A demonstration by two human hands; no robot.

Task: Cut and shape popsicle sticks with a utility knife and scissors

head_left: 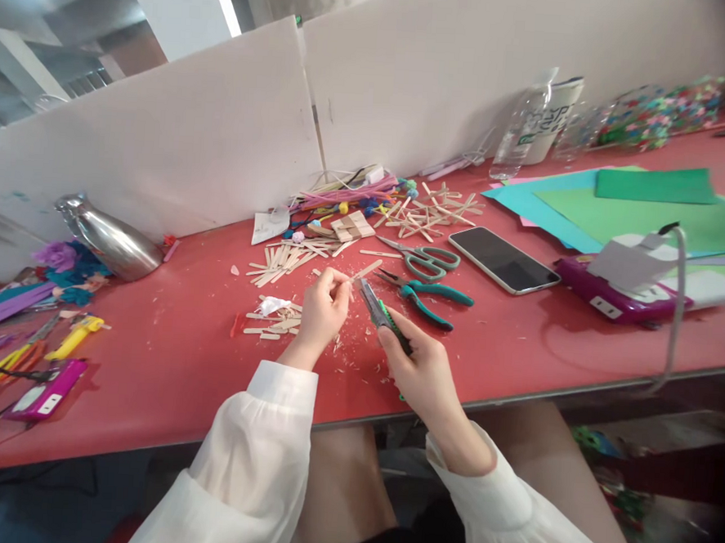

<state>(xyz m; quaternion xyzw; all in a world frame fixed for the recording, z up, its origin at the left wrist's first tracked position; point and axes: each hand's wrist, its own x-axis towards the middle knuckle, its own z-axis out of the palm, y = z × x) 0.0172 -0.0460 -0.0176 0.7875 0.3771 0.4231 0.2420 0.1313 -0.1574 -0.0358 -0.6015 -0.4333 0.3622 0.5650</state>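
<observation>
Pinched in the fingers of my left hand (324, 306) is a thin wooden craft stick (368, 269), angled up to the right. My right hand (421, 365) is wrapped round a box cutter (376, 307) with a green and black handle, its tip close to the stick. Pale wood shavings (358, 345) lie scattered on the red table (196, 376) below both hands. Several loose craft sticks (283, 258) are piled beyond my left hand, and shorter pieces (279, 324) lie to its left. Teal-handled pliers (435, 296) and grey-handled scissors (428, 261) rest just past my right hand.
A phone (504, 260) and a purple power strip (619, 295) with a cable lie at the right, before coloured paper (649, 211). Plastic bottles (521, 134) stand behind. At the left are a metal jug (110, 236), a yellow glue gun (77, 338) and another power strip (48, 391).
</observation>
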